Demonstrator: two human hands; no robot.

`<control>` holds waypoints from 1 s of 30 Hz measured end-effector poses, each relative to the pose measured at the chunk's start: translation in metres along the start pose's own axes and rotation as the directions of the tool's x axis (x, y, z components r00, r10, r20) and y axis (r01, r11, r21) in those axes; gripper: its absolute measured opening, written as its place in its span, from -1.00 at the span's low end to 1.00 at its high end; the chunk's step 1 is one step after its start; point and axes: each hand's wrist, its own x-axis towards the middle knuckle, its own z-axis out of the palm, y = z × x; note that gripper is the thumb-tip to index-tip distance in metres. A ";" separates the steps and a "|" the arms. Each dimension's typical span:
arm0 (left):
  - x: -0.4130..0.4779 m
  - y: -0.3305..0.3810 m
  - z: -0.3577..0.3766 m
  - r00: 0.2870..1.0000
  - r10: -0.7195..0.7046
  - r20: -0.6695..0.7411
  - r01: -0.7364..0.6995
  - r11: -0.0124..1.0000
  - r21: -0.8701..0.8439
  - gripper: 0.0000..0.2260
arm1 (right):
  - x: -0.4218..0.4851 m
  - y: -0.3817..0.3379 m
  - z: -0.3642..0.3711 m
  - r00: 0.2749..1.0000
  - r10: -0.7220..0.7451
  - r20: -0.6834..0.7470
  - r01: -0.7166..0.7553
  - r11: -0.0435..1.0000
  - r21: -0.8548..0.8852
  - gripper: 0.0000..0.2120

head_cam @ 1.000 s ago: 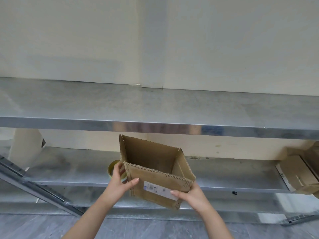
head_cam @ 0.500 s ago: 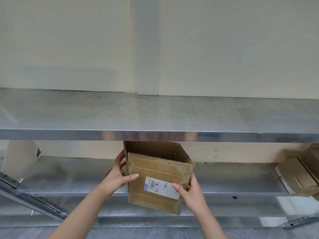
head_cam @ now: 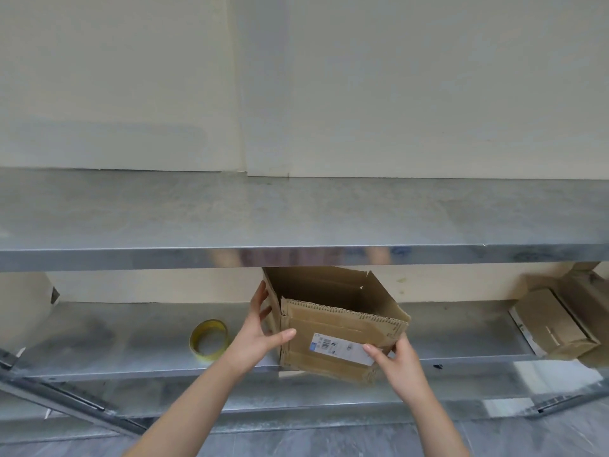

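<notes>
An open brown cardboard box (head_cam: 336, 321) with a white barcode label sits tilted at the front edge of the middle metal shelf (head_cam: 131, 341), its top flaps up. My left hand (head_cam: 260, 334) holds the box's left corner, thumb across the front face and fingers along the left side. My right hand (head_cam: 393, 359) grips the lower right corner of the front, thumb on the label. The box's far side is partly hidden by the upper shelf (head_cam: 296, 219).
A roll of yellow tape (head_cam: 208, 339) stands on the middle shelf left of the box. Flattened cardboard boxes (head_cam: 557, 324) lie at the shelf's right end. A slanted metal rail (head_cam: 59, 400) crosses the lower left. A lower shelf and grey floor lie below.
The box has shifted right and back onto the middle shelf, uncovering the tape roll. Both hands moved with it and keep their hold.
</notes>
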 end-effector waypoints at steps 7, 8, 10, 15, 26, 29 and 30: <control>0.013 0.012 -0.047 0.998 -0.019 -0.055 0.021 0.999 0.041 0.13 | -0.005 -0.010 0.022 0.993 -0.043 0.114 0.041 0.999 0.023 -0.59; 0.015 0.013 -0.054 0.999 -0.021 -0.040 0.022 0.999 0.033 0.13 | -0.006 -0.010 0.025 0.991 -0.044 0.124 0.042 0.999 0.023 -0.58; 0.019 0.015 -0.065 1.000 -0.029 -0.012 0.029 0.999 0.034 0.09 | -0.008 -0.010 0.028 0.991 -0.046 0.129 0.043 0.999 0.026 -0.56; 0.015 0.015 -0.070 0.994 -0.039 0.101 0.029 0.995 0.099 0.08 | -0.013 -0.018 0.035 0.987 -0.056 0.151 0.050 0.998 0.043 -0.44; -0.036 0.002 -0.044 0.967 0.103 -0.232 -0.084 0.992 0.090 -0.31 | -0.024 -0.027 0.056 0.993 -0.121 0.018 0.120 0.993 0.011 -0.14; -0.042 0.000 -0.038 0.973 0.130 -0.190 -0.134 0.991 -0.009 -0.25 | -0.025 -0.034 0.051 0.980 -0.194 0.041 0.191 0.980 0.058 -0.21; -0.044 0.000 -0.037 0.979 0.128 -0.159 -0.139 0.988 -0.061 -0.19 | -0.025 -0.037 0.049 0.978 -0.204 0.051 0.199 0.976 0.093 -0.24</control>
